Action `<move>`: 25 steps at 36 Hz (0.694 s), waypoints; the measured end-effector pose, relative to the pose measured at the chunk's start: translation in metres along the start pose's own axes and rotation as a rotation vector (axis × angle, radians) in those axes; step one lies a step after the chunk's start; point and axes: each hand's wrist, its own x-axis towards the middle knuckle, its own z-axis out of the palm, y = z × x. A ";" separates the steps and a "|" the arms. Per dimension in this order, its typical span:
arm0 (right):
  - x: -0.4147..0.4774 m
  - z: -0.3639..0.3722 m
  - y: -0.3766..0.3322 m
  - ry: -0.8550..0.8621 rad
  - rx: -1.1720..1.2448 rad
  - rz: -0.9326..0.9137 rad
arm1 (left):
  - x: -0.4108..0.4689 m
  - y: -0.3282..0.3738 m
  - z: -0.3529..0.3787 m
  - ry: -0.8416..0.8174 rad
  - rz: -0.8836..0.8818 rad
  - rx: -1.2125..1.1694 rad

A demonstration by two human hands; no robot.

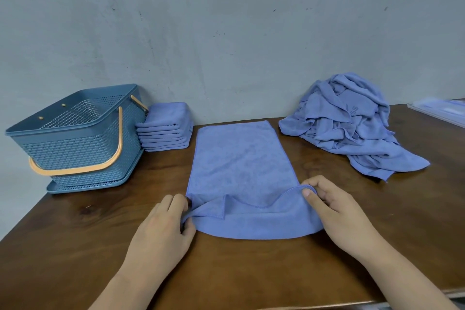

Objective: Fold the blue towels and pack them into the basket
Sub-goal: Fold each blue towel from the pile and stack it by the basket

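Observation:
A blue towel (239, 158) lies lengthwise on the brown table in front of me, its near end lifted and curling back over itself. My left hand (163, 226) pinches the near left corner. My right hand (337, 211) pinches the near right corner between thumb and fingers. A blue perforated basket (75, 138) with an orange handle stands at the left, with nothing visible inside. A stack of several folded blue towels (164, 128) sits right beside the basket. A heap of unfolded blue towels (352, 123) lies at the back right.
The wooden table (251, 272) ends close to me at the bottom right and runs back to a grey wall. A clear plastic lid or tray (440, 111) lies at the far right edge.

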 end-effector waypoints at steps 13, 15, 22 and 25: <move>0.001 0.000 0.000 -0.006 -0.013 0.011 | -0.003 0.000 -0.003 0.014 -0.048 -0.092; 0.001 0.000 0.001 -0.010 -0.004 0.011 | -0.002 -0.003 -0.003 -0.001 -0.050 -0.124; 0.002 -0.001 0.002 0.017 0.045 0.011 | 0.001 -0.003 -0.017 -0.032 -0.202 -0.753; 0.002 -0.003 0.004 0.064 0.101 0.021 | 0.005 -0.010 -0.026 0.002 -0.281 -0.956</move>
